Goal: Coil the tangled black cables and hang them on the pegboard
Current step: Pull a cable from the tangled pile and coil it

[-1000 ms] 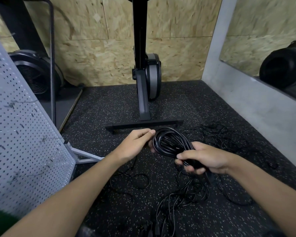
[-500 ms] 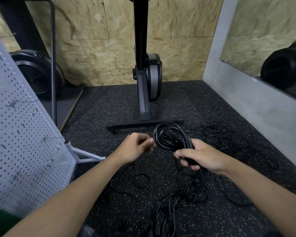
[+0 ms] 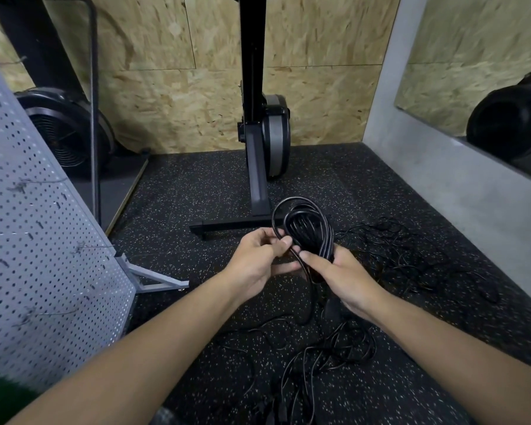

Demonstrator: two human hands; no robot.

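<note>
A coiled black cable (image 3: 307,228) is held above the floor (image 3: 196,194), near the centre of the view. Its lower end is gripped by the right hand (image 3: 345,282), with the fingers curled round the bundle. An outer loop is pinched by the left hand (image 3: 256,260). Tangled cables (image 3: 411,253) are spread on the floor from 3 to 6 o'clock. The pegboard (image 3: 43,240) is seen tilted at 9 o'clock.

Both hands meet over the speckled rubber floor (image 3: 196,191), the right hand (image 3: 342,279) gripping a coiled black cable (image 3: 307,228) while the left hand (image 3: 258,259) pinches one strand, tangled cables (image 3: 328,354) lying below them and a grey pegboard (image 3: 37,234) standing to their left.
</note>
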